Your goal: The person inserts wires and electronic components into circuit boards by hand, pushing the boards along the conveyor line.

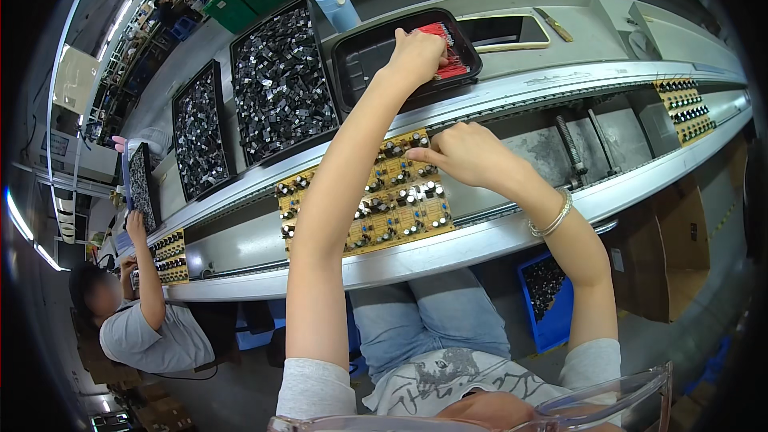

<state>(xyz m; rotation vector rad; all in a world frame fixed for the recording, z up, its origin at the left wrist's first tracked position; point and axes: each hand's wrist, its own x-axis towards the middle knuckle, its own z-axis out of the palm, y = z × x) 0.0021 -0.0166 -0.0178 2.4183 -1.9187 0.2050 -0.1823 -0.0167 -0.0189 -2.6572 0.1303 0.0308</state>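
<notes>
My left hand (pixel 419 58) reaches across into a black plastic tray (pixel 349 72). Its fingers are curled down at a heap of slender red parts (pixel 453 62); the fingertips are mostly hidden, so what they grip cannot be made out. My right hand (pixel 468 154) is closed, fingers curled under and thumb pointing left, at the right edge of a yellowish circuit board panel (pixel 408 220). Anything between those fingers is too small to name. White, black and blue components stand on the panel, which lies across the conveyor rails. My left forearm covers part of it.
Large trays of black components (pixel 284 84) (pixel 200 132) stand left of the black tray. Beyond are a blue bottle (pixel 337 8), a phone-like device (pixel 508 32) and a knife (pixel 554 24). Other panels (pixel 685 112) sit along the conveyor (pixel 512 220). A co-worker (pixel 148 328) works at left.
</notes>
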